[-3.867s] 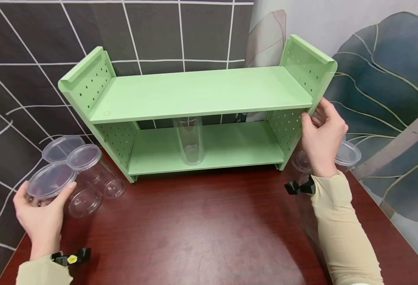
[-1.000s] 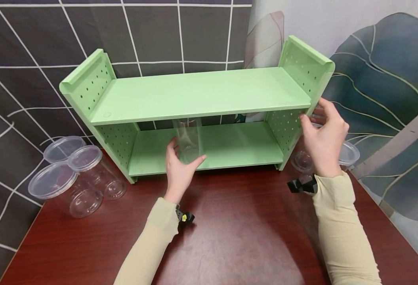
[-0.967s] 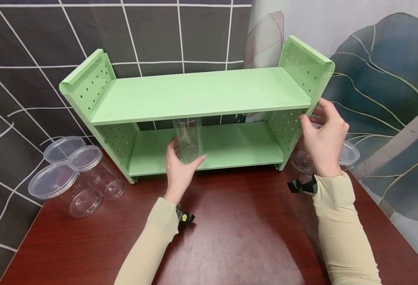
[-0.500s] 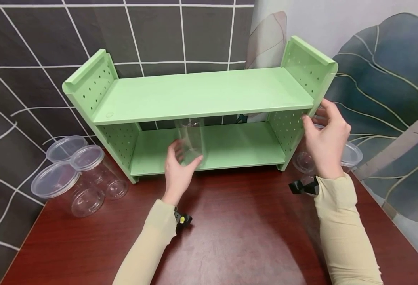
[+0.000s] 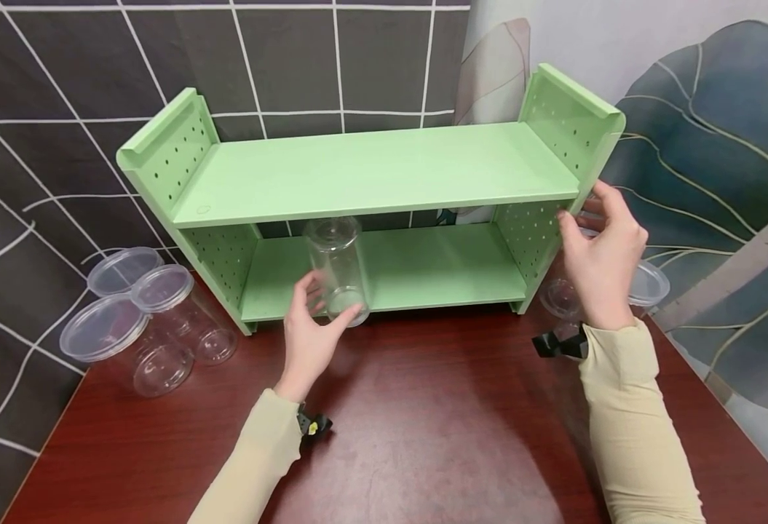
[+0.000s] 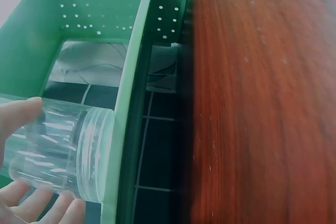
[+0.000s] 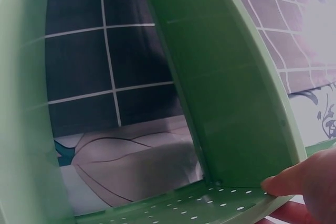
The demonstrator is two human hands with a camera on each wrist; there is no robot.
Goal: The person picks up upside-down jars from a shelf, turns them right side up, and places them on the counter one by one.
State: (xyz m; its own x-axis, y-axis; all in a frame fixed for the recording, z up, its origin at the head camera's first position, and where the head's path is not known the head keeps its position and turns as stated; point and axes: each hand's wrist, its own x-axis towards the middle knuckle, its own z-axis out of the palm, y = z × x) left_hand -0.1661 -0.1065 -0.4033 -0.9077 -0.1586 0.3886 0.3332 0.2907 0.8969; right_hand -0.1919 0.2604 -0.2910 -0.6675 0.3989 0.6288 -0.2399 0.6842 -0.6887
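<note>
My left hand [image 5: 311, 338] holds a clear plastic jar [image 5: 336, 258] at the front edge of the lower shelf. Its thumb is on one side and the fingers are on the other, as the left wrist view also shows around the jar [image 6: 58, 140]. I see no coloured lid on this jar. A light green two-tier shelf rack [image 5: 370, 175] stands on the table, with perforated side panels. My right hand [image 5: 606, 255] grips the rack's right side panel, thumb inside and fingers outside. In the right wrist view the thumb [image 7: 286, 182] lies against the panel's edge.
On the left stand clear jars with translucent lids [image 5: 105, 327], close together by the rack. More clear containers [image 5: 648, 284] stand at the right, partly behind my right hand. The dark red table [image 5: 410, 437] meets a dark tiled-pattern wall [image 5: 298, 65].
My left hand has left the lidded jars, reached into the rack and taken hold of the clear jar. The jar has come forward to the shelf's front edge. My right hand keeps its grip.
</note>
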